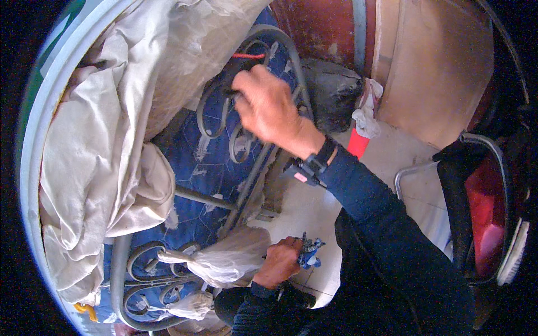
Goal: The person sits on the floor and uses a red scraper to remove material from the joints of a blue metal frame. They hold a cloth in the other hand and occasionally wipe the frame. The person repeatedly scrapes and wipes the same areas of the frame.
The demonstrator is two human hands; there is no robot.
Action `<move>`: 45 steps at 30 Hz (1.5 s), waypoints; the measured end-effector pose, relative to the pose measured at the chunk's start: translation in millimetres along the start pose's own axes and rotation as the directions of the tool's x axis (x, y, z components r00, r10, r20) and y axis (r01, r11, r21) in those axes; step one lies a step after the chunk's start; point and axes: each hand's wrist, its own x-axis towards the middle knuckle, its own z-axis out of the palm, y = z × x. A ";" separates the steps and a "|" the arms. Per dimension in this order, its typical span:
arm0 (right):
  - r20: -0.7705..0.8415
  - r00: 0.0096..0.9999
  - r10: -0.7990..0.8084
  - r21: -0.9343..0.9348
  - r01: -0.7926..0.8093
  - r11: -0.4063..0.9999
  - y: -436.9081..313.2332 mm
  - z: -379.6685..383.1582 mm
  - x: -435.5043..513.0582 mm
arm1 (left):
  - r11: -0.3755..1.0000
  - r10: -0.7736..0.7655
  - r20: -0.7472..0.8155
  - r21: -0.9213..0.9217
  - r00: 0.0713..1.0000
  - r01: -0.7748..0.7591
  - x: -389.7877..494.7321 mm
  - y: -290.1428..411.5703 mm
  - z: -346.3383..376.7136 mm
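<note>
My right hand point(267, 105), with a black device strapped at its wrist, is over a grey metal frame with scrollwork point(206, 113). Its fingers are bent together beside something dark and blurred; whether they grip it is unclear. A thin red strip point(249, 55) lies just beyond the fingers. Lower down, my left hand point(278, 262) is closed around a small blue-and-grey bundle point(309, 253) that sticks out on its right side. A tied, translucent white plastic bag point(231, 256) is immediately left of that hand. Behind the scrollwork is blue fabric with a feather-like pattern point(201, 168).
Cream cloth point(84, 168) and clear plastic sheeting point(189, 54) cover the left side. A smaller tied bag point(193, 304) is at the bottom. A black plastic bag point(332, 94), a brown panel point(437, 71) and a chair's metal frame point(496, 147) stand on the right.
</note>
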 end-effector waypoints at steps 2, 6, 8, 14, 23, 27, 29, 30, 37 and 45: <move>0.020 0.987 0.162 -0.097 -0.160 0.982 18.6 -1.9 1.4 | 1.000 -0.002 0.011 0.004 1.000 0.002 -0.5 -1.1 1.4; 0.164 0.914 0.371 -0.292 -0.314 0.903 37.4 -0.3 -8.6 | 1.000 -0.017 0.014 -0.006 1.000 0.017 -2.5 -0.2 1.7; 0.060 0.978 0.202 -0.086 -0.196 0.977 36.0 2.4 -11.3 | 1.000 -0.007 -0.010 -0.004 1.000 0.007 -2.1 1.8 0.6; 0.087 0.996 -0.026 0.303 -0.002 0.953 -12.2 13.1 -17.8 | 1.000 0.005 -0.068 0.025 0.998 -0.003 -4.3 13.3 -4.6; 0.168 0.983 -0.079 0.221 0.041 0.975 -26.3 16.6 -41.8 | 0.999 0.037 -0.183 -0.006 0.982 -0.039 -13.2 23.8 -9.7; 0.227 0.973 -0.033 0.156 -0.003 0.988 -10.4 22.0 -72.5 | 0.999 0.030 -0.165 0.024 0.986 -0.026 -18.7 27.3 -14.0; 0.298 0.954 0.030 0.066 -0.052 0.996 1.7 22.6 -89.5 | 0.999 0.025 -0.170 0.037 0.985 -0.019 -22.5 27.2 -16.3; 0.303 0.953 0.017 0.069 -0.040 0.997 8.4 22.2 -96.4 | 0.999 0.016 -0.165 0.037 0.986 -0.010 -24.7 27.8 -17.2; 0.418 0.907 0.053 -0.028 -0.046 0.999 30.6 20.9 -137.3 | 1.000 -0.006 -0.174 0.019 0.985 0.010 -35.7 33.3 -21.5; 0.522 0.830 0.198 -0.185 -0.117 0.976 21.1 39.8 -158.8 | 1.000 -0.020 -0.167 -0.017 0.986 0.017 -46.2 38.3 -28.8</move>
